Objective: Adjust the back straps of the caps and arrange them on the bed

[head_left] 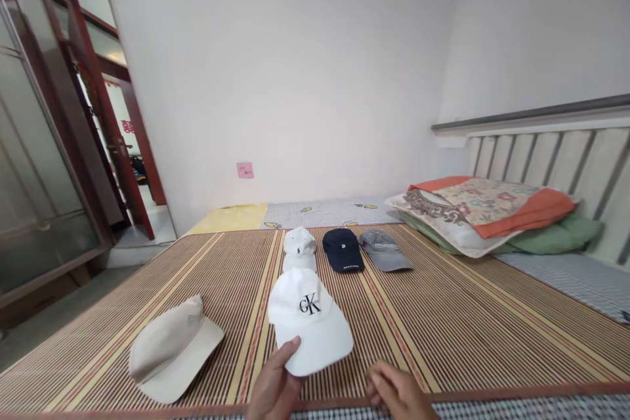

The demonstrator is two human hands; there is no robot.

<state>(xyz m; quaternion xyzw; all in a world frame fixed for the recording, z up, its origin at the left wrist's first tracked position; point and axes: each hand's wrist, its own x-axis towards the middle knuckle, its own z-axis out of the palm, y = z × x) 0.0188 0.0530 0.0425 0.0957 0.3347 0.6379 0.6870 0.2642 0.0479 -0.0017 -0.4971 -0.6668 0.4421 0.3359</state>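
The person's left hand point(275, 386) and right hand point(398, 388) were both bare, down to where the view cut them off; the left thumb point(294, 345) had a rounded tip.

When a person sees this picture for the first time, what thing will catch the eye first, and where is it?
Probably the lettered white cap, held in the left hand at the bottom centre. Next may come the beige cap, lying apart at the lower left on the striped mat. The orange-trimmed bedding at the right also stands out by its bright colour.
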